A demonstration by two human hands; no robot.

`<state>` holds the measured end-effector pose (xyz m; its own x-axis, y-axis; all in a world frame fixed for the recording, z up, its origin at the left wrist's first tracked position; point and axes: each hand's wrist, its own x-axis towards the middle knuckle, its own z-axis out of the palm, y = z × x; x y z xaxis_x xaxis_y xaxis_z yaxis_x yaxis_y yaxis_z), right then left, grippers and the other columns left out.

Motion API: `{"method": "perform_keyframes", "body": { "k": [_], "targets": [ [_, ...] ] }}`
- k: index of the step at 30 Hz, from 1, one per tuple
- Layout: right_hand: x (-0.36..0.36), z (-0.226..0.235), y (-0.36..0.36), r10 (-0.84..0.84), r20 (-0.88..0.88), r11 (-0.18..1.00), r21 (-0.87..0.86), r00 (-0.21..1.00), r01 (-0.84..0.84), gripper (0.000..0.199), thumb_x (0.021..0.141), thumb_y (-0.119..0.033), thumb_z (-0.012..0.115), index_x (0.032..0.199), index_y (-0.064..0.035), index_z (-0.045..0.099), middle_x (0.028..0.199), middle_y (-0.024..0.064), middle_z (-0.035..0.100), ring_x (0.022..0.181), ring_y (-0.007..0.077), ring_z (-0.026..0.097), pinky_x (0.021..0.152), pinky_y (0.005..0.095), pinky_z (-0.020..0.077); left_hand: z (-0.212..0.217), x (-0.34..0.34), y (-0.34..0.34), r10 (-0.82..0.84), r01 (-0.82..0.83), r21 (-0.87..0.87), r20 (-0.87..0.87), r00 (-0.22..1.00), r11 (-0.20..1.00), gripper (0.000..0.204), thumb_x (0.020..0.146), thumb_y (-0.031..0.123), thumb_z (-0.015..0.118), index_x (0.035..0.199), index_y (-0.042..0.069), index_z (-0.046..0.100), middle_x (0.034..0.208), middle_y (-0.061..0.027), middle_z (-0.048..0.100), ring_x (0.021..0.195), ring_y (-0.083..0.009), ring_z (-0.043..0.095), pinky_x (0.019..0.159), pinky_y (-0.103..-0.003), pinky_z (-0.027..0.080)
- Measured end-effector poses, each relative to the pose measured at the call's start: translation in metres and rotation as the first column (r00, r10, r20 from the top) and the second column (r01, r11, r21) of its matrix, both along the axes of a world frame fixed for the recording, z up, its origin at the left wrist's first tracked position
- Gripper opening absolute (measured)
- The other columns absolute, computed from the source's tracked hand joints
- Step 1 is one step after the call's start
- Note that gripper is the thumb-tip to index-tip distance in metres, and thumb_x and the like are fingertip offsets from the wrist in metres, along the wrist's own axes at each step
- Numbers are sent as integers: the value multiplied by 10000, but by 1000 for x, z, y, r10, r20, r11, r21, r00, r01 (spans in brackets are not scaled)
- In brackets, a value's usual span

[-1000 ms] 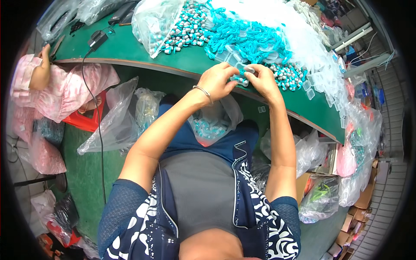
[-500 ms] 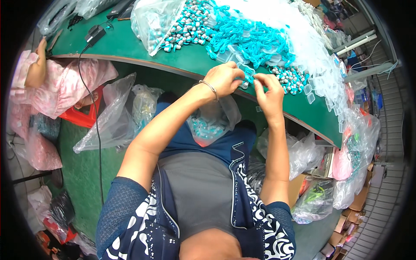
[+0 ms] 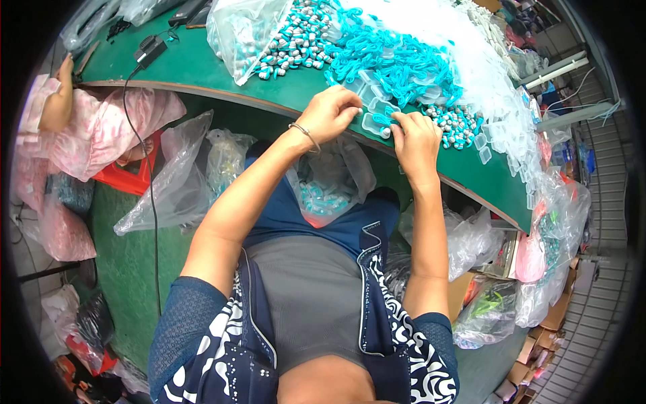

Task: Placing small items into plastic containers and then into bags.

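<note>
At the table's near edge sits a small clear plastic box [image 3: 369, 124] with a coiled teal cord [image 3: 381, 119] in it. My right hand [image 3: 418, 138] is at its right side, thumb and fingers pinching at the cord by the box's rim. Just left of the box is my left hand [image 3: 331, 116], its fingers loosely curled, with nothing visible in them. Beyond the box spreads a heap of teal cords [image 3: 404, 64] mixed with clear boxes. Small round grey, white and teal pieces [image 3: 452, 126] lie beside my right hand.
More round pieces [image 3: 296, 40] lie near a clear bag [image 3: 239, 40] on the green table [image 3: 188, 67]. A bag of filled boxes [image 3: 323, 195] hangs at my lap. Loose clear boxes [image 3: 501, 87] cover the right side. A black adapter [image 3: 149, 50] trails its cable; another person's arm [image 3: 57, 101] is far left.
My left hand has drawn back to the left, away from the box. The box and its coiled cord now show more fully, while my right hand stays at its right side.
</note>
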<state>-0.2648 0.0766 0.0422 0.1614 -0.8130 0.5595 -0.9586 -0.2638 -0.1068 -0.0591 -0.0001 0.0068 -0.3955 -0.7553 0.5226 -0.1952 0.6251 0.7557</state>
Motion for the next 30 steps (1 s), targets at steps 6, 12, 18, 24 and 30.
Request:
{"method": "perform_keyframes", "body": {
  "k": [6,12,18,24,30],
  "targets": [
    [1,-1,-6,-3,9,998,56,1000,2,138,773,-107,749,900,-118,696,888,30,623,900,250,595,769,422,387,2,12,-4,194,-169,-138,190,962,976,135,818,51,669,952,68,664,883,-109,592,787,-300,624,719,-398,518],
    [-5,-7,-7,17,80,999,47,997,-21,123,774,-106,747,881,-115,689,867,34,625,877,258,614,754,433,398,16,-23,27,97,-49,-353,119,988,935,226,745,128,745,957,104,669,907,-59,610,909,-267,605,727,-416,491],
    [-8,-12,-10,47,166,996,73,985,-59,116,776,-100,741,875,-111,682,858,38,633,854,265,629,741,433,416,0,-52,25,176,-82,-354,243,954,932,165,780,182,726,921,125,664,827,-43,591,808,-257,599,696,-408,438],
    [-6,-10,-10,41,177,995,78,983,-55,112,777,-112,743,871,-108,684,853,41,635,849,263,636,741,428,422,-2,-46,22,104,-41,-321,184,977,946,134,812,147,691,931,104,647,826,-59,603,816,-277,612,702,-417,449],
    [-4,-11,-10,23,190,996,84,982,-40,107,779,-116,743,869,-107,685,855,44,638,845,263,639,739,426,424,0,-38,20,8,15,-229,99,995,973,151,807,147,709,921,77,639,862,-78,602,852,-296,615,754,-433,480]
  ]
}}
